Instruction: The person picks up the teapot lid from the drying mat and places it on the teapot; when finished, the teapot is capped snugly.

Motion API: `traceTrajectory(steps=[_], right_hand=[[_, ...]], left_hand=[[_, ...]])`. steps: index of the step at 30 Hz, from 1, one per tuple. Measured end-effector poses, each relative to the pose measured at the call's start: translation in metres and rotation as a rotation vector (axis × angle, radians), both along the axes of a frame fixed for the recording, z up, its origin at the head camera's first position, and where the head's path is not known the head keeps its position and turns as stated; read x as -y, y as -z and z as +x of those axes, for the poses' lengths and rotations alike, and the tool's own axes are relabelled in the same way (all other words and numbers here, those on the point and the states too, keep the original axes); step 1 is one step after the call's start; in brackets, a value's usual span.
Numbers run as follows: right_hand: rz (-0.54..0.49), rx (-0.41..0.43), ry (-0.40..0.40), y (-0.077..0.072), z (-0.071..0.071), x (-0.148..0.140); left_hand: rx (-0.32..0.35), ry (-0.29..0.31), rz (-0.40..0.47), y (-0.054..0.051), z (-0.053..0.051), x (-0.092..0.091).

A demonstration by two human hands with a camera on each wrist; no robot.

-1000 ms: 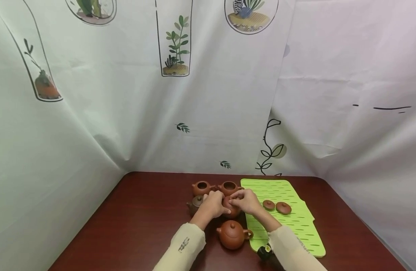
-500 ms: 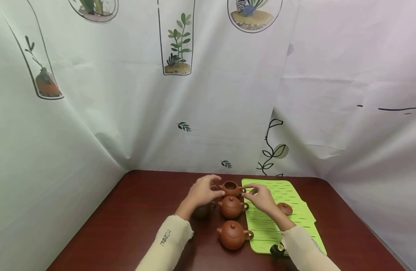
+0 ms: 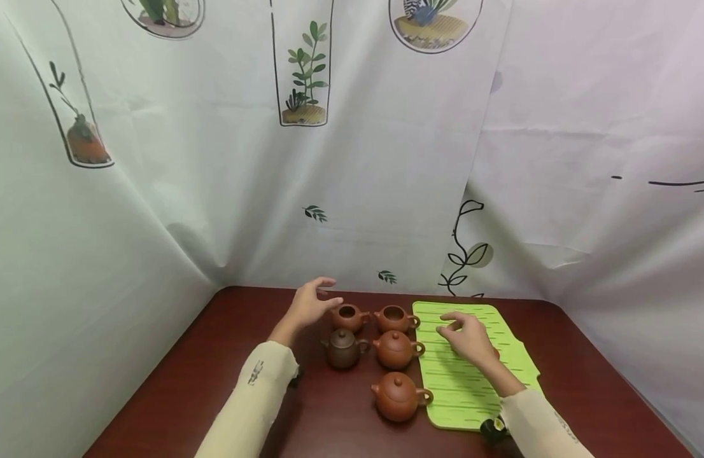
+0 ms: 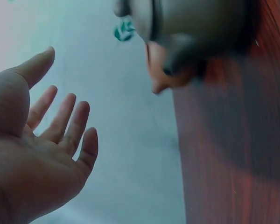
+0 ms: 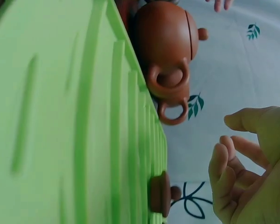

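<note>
My left hand (image 3: 307, 308) hovers with spread fingers beside a lidless reddish-brown teapot (image 3: 347, 318), holding nothing. In the left wrist view a dark brown lidded teapot (image 4: 200, 28) stands beyond that hand. Over the green mat hangs my right hand (image 3: 468, 337), its fingers loosely bent and thumb apart, with nothing between them. To its left are a lidded reddish-brown teapot (image 3: 394, 350) and, behind that, a second lidless teapot (image 3: 393, 318). A small lid (image 5: 161, 193) lies on the mat, mostly hidden behind the right hand in the head view.
The light green mat (image 3: 455, 397) covers the table's right part. Nearest the person stands another lidded reddish-brown teapot (image 3: 396, 397). The dark red table (image 3: 237, 331) reaches back to a printed white curtain (image 3: 352, 191). A dark strapped device (image 3: 492, 430) sits at the right wrist.
Both hands were at the middle reddish-brown teapot, the right fingers at its lid knob. They have let go and moved apart, left hand leftward, right hand over the mat. The teapot stays lidded.
</note>
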State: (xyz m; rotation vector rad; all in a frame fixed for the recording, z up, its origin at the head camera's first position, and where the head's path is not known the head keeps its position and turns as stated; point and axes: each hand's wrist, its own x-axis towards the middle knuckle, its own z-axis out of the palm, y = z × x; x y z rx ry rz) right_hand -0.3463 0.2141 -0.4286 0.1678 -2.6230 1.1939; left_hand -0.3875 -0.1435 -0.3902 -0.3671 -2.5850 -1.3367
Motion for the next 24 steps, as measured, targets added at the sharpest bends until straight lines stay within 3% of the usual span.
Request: traceTrajectory(steps=[5,11,17,24], right_hand=[[-0.009,0.055,0.013,0.003,0.003,-0.010],[0.007,0.086,0.053,0.007,0.007,-0.020],[0.013,0.122,0.070,0.013,0.010,-0.027],[0.010,0.160,0.061,0.018,0.011,-0.033]], left_hand=[[0.063,-0.012,0.001,0.009,-0.008,0.006],[0.080,0.034,-0.089,0.017,-0.015,0.006],[0.127,0.043,-0.131,0.029,-0.023,0.008],[0.115,0.092,-0.230,0.039,-0.027,0.004]])
